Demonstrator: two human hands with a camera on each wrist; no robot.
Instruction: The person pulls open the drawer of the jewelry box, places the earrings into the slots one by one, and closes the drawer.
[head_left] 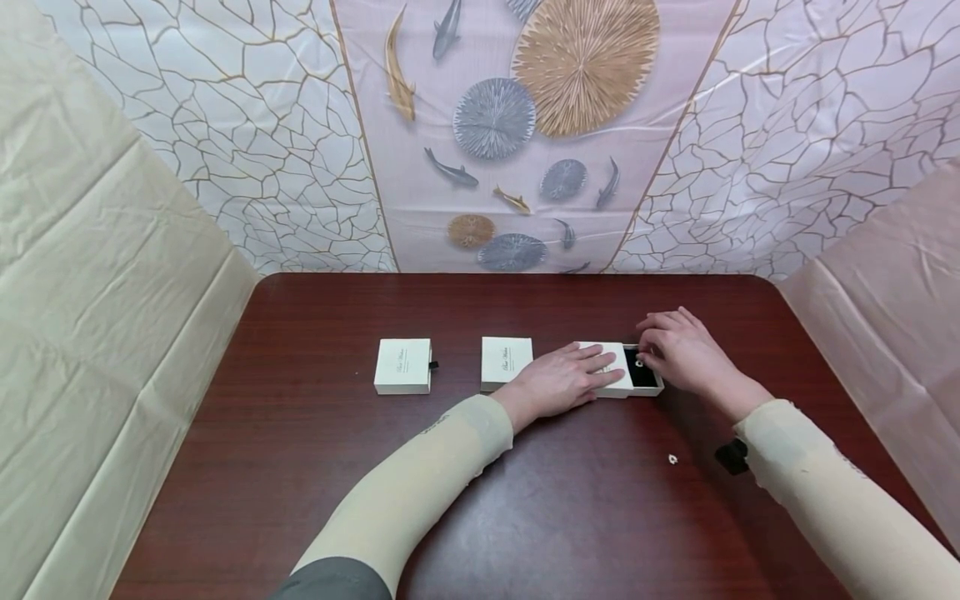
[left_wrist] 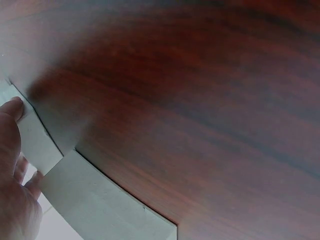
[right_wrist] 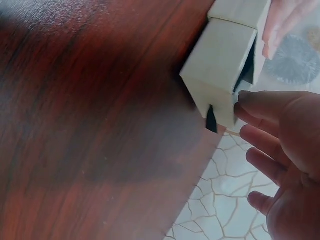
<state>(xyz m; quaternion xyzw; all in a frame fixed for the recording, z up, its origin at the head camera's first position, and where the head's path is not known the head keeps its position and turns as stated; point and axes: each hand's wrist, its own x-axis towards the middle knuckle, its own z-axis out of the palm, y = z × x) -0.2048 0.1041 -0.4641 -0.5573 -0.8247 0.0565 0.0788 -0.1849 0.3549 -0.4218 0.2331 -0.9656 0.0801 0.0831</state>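
My left hand [head_left: 558, 382] lies flat over a small white drawer-style gift box [head_left: 613, 354], its spread fingers resting on the lid. The box's inner drawer [head_left: 648, 390] is slid out to the right, showing a black lining. In it sits a tiny silvery piece of jewellery [head_left: 639, 363], its kind too small to tell. Over the drawer is my right hand [head_left: 684, 350], thumb and forefinger close together beside that piece; whether they pinch it is hidden. A black pull tab [right_wrist: 211, 119] hangs from the drawer's end in the right wrist view.
Two closed white boxes stand leftward: one box [head_left: 507, 360] next to my left wrist, another box [head_left: 402, 367] farther left with a black tab. A small silvery trinket [head_left: 672, 459] lies on the dark red wooden table [head_left: 570, 517]. Patterned cloth [head_left: 300, 150] hangs behind.
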